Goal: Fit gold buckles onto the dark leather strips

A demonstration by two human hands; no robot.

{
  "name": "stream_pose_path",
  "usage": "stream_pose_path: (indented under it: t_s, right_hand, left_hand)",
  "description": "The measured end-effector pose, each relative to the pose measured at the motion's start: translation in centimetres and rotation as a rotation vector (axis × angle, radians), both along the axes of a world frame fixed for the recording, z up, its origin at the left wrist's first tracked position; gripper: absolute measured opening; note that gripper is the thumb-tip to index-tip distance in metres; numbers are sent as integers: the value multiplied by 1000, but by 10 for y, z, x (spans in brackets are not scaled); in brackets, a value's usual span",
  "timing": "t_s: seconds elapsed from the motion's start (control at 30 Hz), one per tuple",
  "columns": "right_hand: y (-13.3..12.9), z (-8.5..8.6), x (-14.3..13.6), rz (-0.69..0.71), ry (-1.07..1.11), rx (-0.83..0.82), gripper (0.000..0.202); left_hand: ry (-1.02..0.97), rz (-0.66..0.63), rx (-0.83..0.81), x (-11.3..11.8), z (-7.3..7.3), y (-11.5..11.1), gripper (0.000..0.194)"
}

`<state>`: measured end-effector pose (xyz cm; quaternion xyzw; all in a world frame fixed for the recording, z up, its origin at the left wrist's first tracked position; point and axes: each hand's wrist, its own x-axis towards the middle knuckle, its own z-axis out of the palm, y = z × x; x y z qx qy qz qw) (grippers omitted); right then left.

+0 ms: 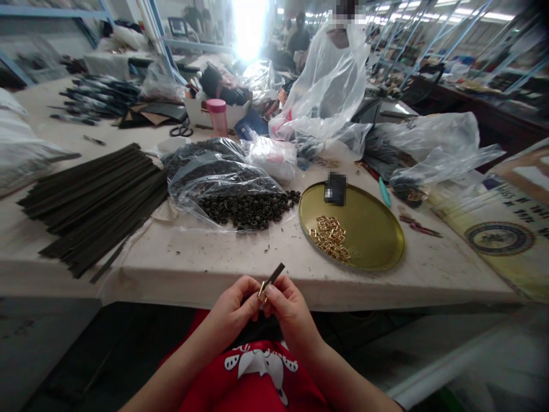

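Close to the table's front edge, my left hand (238,302) pinches a small gold buckle (262,293). My right hand (288,302) meets it from the other side, thumb and fingers closed on a narrow dark strap (275,274). The strap's free end points up and away, and its lower part is at the buckle. Whether it passes through the frame is hidden by my fingers. Beyond my right hand, a pile of similar gold buckles (329,237) lies on a round gold-coloured tray (377,243).
Dark flat strips (98,200) are stacked at the left. Small dark loops (253,209) spill from a clear plastic bag (214,171). Behind stand a pink-lidded jar (217,119) and scissors (181,129). Pliers (422,228) lie right of the tray, near a printed sack (497,229).
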<state>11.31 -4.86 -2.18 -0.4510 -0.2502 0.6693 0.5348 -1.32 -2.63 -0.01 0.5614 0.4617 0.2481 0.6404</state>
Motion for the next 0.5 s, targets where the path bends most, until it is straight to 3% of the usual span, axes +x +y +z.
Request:
stream_pose_path:
  t_s: [0.17,0.3,0.4,0.5]
  right_hand:
    - [-2,-4,6,-140,-466,292,10]
    - [-6,-5,12,-94,-808,614,7]
    - [-7,3,20,29,-845,724,9]
    - [-6,12,27,114,-736,725,14]
  left_hand:
    - [-94,38,-109,-2,-2,-3,27]
    - [-101,23,-149,-1,1,-6,28]
    - [-75,-5,-156,-3,5,-7,28]
    - [-64,-18,-155,-5,7,-6,30]
